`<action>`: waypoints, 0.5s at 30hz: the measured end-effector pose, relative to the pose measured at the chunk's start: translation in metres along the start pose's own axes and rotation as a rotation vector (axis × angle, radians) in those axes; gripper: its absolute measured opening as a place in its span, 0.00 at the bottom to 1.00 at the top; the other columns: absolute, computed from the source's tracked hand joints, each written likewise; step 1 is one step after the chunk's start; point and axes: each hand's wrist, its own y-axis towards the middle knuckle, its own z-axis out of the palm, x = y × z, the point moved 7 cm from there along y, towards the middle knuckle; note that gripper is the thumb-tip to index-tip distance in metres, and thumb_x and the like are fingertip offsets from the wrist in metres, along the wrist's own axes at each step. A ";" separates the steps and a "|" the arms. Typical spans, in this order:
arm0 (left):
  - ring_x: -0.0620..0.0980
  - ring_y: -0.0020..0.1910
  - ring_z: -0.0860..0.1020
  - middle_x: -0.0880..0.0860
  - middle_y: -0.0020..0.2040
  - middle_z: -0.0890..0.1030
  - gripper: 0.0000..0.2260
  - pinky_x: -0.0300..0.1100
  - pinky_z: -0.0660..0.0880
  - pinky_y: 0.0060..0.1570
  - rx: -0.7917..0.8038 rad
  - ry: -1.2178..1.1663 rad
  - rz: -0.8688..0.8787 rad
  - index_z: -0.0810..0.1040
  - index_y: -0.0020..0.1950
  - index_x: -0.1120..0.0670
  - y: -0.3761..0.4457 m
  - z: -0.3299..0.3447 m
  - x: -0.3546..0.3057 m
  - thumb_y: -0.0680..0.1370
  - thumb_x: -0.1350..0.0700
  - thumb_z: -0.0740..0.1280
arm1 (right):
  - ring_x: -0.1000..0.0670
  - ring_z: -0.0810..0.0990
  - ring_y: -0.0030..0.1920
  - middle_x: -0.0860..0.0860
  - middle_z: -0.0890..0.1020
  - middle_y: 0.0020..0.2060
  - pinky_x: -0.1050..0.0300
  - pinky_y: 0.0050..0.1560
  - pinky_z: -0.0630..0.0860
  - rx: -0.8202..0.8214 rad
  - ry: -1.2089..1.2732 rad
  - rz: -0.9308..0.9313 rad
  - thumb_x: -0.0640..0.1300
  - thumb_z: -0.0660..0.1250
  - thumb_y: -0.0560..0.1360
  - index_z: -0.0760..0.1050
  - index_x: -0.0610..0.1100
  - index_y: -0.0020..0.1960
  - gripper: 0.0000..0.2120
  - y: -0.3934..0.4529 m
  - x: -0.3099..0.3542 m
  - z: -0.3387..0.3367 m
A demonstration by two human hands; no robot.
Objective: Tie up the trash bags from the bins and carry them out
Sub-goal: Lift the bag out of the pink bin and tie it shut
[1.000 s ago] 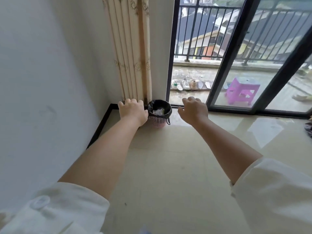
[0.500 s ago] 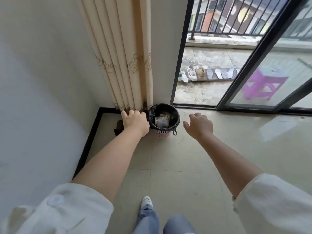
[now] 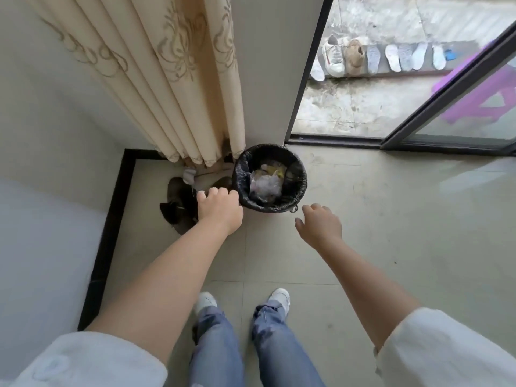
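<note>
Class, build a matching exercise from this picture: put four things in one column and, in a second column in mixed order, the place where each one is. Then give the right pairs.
Things
1. trash bag
2. left hand
3. purple stool
4. curtain

Places
A. outside, behind the glass door
B. hanging in the corner, left of the bin
C. lining the bin, folded over its rim
D. at the bin's left edge, over the floor

Right pairs: 1-C, 2-D, 3-A, 4-B
</note>
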 end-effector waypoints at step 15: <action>0.52 0.62 0.72 0.54 0.61 0.76 0.24 0.47 0.60 0.66 -0.259 0.040 0.602 0.74 0.64 0.54 0.217 0.274 -0.035 0.72 0.42 0.65 | 0.41 0.79 0.50 0.43 0.83 0.46 0.46 0.54 0.70 -0.303 0.012 -0.385 0.50 0.75 0.64 0.81 0.43 0.52 0.19 0.208 -0.005 0.245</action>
